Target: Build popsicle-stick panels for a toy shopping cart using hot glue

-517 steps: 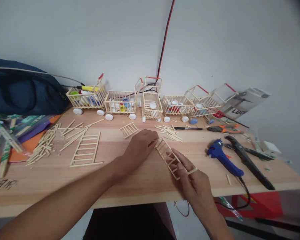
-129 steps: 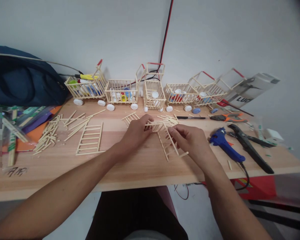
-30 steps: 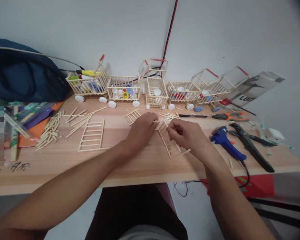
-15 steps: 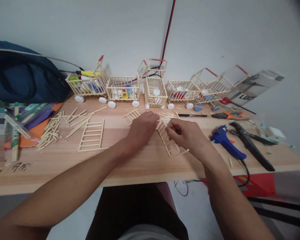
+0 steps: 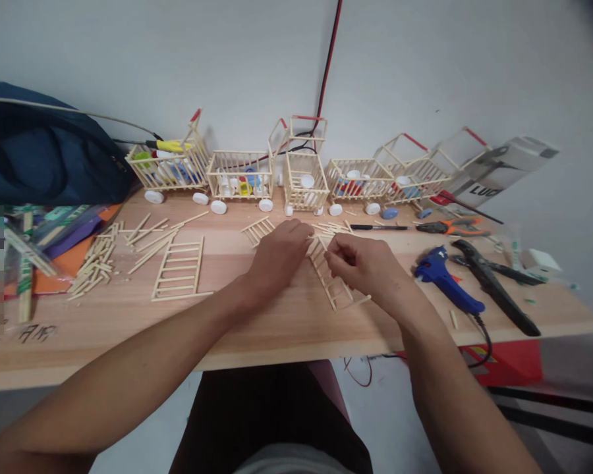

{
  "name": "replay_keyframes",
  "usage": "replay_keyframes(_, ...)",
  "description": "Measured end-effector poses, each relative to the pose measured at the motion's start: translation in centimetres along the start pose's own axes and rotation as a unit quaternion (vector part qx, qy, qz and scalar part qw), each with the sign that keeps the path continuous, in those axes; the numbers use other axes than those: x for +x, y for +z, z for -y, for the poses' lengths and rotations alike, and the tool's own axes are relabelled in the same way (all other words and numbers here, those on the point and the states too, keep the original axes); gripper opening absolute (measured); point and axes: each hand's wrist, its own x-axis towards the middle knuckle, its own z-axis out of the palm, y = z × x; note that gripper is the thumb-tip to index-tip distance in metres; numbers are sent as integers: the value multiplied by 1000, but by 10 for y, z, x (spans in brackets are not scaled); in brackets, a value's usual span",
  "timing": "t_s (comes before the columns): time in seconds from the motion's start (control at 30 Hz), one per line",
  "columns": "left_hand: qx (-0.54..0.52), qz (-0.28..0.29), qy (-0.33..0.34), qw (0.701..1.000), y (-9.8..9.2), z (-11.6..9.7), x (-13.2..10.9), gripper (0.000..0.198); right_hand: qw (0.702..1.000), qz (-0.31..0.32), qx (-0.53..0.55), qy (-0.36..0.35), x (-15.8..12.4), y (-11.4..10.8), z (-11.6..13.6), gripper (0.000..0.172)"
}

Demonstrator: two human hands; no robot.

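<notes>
A ladder-like frame of thin wooden sticks (image 5: 337, 290) lies flat on the wooden table (image 5: 277, 322), between my hands. My left hand (image 5: 279, 253) rests on the frame's far end, fingers curled down over it. My right hand (image 5: 363, 263) is closed in a pinch over the frame's upper rungs; whatever its fingertips hold is hidden. A second, larger stick frame (image 5: 180, 270) lies to the left, untouched, and a small one (image 5: 257, 230) sits just beyond my left hand.
Several stick-built carts (image 5: 301, 178) with bottle-cap wheels line the wall. Loose sticks (image 5: 96, 263) lie at left beside a dark bag (image 5: 44, 158). A blue glue gun (image 5: 445, 286), black cutters (image 5: 494, 293) and orange pliers (image 5: 449, 228) lie at right.
Both hands stay on the stick frame; my right hand has crept slightly left toward my left hand. The view shifted a little.
</notes>
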Motion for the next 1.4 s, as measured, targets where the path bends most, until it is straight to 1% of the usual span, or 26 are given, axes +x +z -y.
replay_keyframes(0.13, -1, 5, -3, 1000, -2, -3, 1, 16, 1000, -5, 1, 1, 0, 1, -1, 14)
replay_keyframes(0.27, 17, 28, -13, 999, -6, -6, 2, 15, 1000, -5, 2, -1, 0, 1, -2, 14)
replay_keyframes(0.57, 28, 41, 2, 999, -9, -6, 4, 18, 1000, 0, -15, -5, 1, 0, 0, 13)
replay_keyframes(1.0, 27, 37, 22, 999, -6, -3, 5, 18, 1000, 6, 2, -7, 1, 1, -3, 11)
replay_keyframes(1.2, 16, 15, 43, 999, -2, 2, 4, 18, 1000, 10, 13, -7, 0, 1, -6, 9)
replay_keyframes(1.4, -3, 15, 64, 998, -6, 1, 7, 16, 1000, 12, 11, -5, 0, -1, -6, 10)
